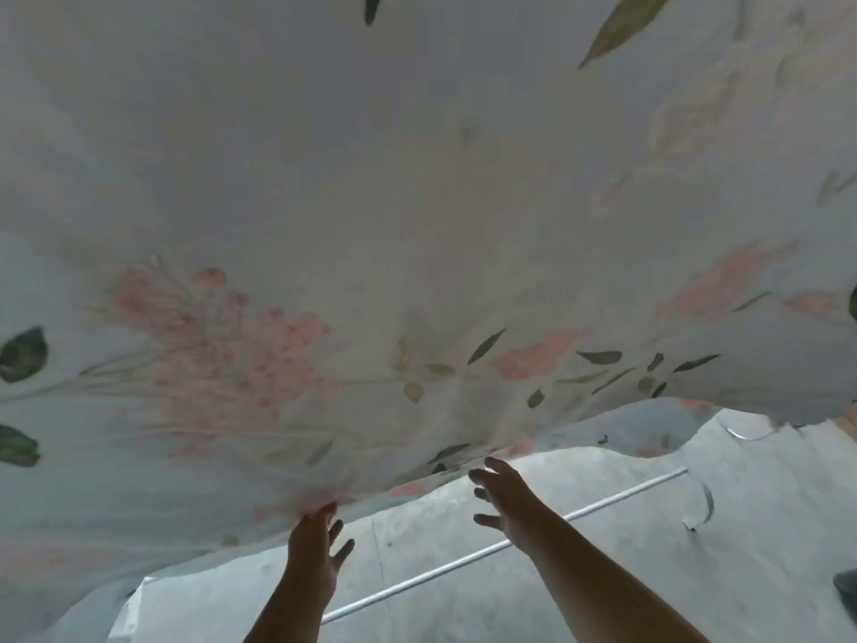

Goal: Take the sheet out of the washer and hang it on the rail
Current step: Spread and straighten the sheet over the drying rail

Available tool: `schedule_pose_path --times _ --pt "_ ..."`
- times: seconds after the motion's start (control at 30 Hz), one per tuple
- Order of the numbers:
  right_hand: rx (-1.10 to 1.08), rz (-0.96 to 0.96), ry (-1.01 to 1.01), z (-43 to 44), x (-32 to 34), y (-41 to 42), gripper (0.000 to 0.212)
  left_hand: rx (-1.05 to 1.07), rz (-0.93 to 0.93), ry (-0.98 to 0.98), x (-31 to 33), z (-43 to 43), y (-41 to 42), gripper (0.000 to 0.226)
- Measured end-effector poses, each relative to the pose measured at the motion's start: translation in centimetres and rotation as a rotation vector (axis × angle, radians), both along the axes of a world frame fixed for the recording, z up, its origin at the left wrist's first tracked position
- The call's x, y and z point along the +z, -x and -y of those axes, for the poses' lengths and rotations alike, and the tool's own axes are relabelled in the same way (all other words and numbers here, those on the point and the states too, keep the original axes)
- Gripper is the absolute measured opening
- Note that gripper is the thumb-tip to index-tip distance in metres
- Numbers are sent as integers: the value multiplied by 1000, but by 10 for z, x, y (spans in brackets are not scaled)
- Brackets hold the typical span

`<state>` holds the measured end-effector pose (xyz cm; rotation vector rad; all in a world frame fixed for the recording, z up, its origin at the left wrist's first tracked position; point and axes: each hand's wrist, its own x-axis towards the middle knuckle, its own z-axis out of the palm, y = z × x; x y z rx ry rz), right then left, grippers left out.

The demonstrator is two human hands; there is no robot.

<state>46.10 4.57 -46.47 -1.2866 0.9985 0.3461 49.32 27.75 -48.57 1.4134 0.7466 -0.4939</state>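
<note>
Two bare forearms rise from the bottom edge of the frame, closest to the lens, one at lower centre and one slanting in from the lower right. Above them the sheet (417,201) fills nearly the whole picture from left edge to right. It is pale cloth printed with pink flower clusters and dark green leaves, and it is spread wide overhead with its wavy hem running across the lower third. Below that hem a grey, concrete-looking surface (765,563) shows, marked by thin seams. The white rail (417,581) crosses it on a diagonal from lower centre up toward the right, and the sheet is not draped over it. A curled pale strip (702,508) hangs near the rail's right end.

At lower centre the left hand (315,545) reaches up with its upper fingers against the hem while two lower fingers stand free and loosely straight. Blur there makes it impossible to tell whether it is pinching the cloth. To its right, the right hand (503,496) is wide open with its fingers splayed, gripping nothing, its topmost fingertip right at the hem.
</note>
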Motion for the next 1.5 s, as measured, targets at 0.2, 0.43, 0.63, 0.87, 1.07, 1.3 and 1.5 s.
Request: schedule_pose_path --times 0.2,0.43,0.63,0.87,1.07,1.3,1.5 --pt "-229 164 -184 0 -65 -29 14 282 6 199 -52 -4 -11 15" --pt "-123 144 184 4 -93 -38 16 247 22 -117 -85 -8 -19 11" --pt "-62 71 285 -5 -142 -32 22 199 -16 -310 -126 -14 -18 21" --pt "-70 -62 86 -4 -151 -18 7 152 -156 -399 -134 -14 -14 28" --pt "-253 49 -145 53 -104 13 46 95 -245 51 -101 43 4 28" --pt "-393 102 -66 202 -43 51 46 -155 -203 118 -47 179 18 30" --pt "-419 126 -100 315 -28 87 33 -221 -161 165 -33 313 58 29"
